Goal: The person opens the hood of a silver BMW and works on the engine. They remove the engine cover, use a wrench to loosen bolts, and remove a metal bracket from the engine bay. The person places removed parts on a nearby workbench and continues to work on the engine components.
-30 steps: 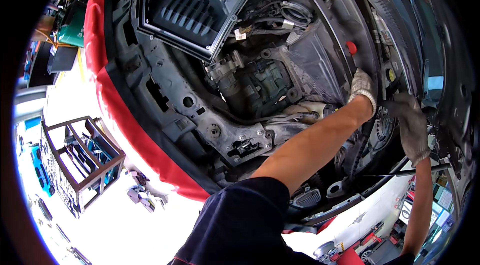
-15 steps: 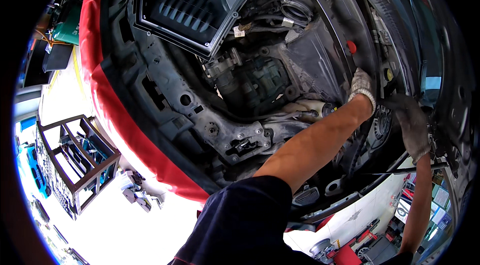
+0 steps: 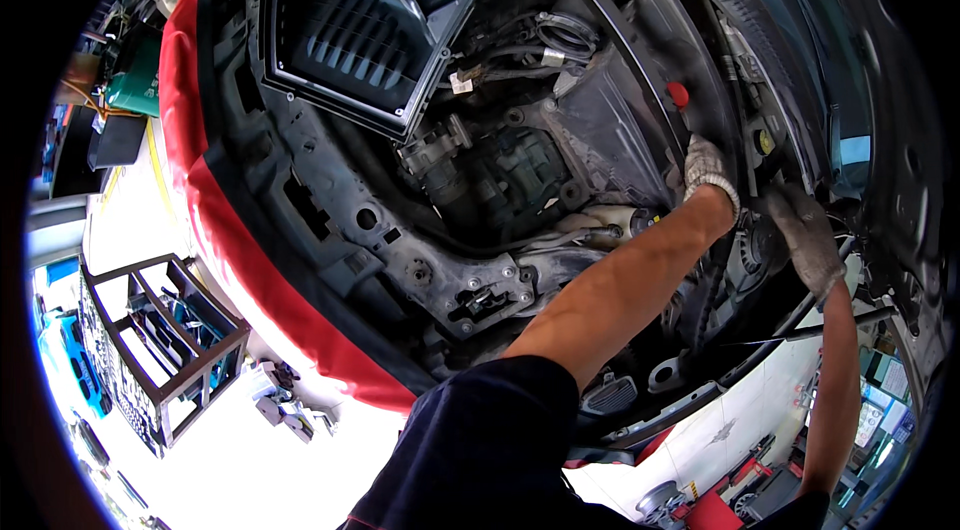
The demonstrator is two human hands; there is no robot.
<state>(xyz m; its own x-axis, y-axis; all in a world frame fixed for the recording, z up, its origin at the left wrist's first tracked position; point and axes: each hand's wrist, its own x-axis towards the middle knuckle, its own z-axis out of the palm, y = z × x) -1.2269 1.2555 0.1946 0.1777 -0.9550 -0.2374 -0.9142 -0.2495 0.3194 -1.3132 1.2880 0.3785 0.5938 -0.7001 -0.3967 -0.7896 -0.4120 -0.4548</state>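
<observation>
My left hand, in a pale knitted glove, reaches across the engine bay to a long black plastic panel with a round red cap. Its fingers are closed over the panel's edge; the fingertips are partly hidden. Close by on the right, my right hand wears a greyish glove. It points toward the panel's lower end, near a yellow cap. The dark parts around its fingertips hide whether they grip anything.
An open black air filter housing sits at the upper left of the bay. A red cover drapes the car's front edge. The raised hood stands at the right. A dark metal rack stands on the floor at left.
The whole view has shifted, so the engine bay appears further left. My right hand has moved slightly closer to the panel's end. My left hand stays on the panel.
</observation>
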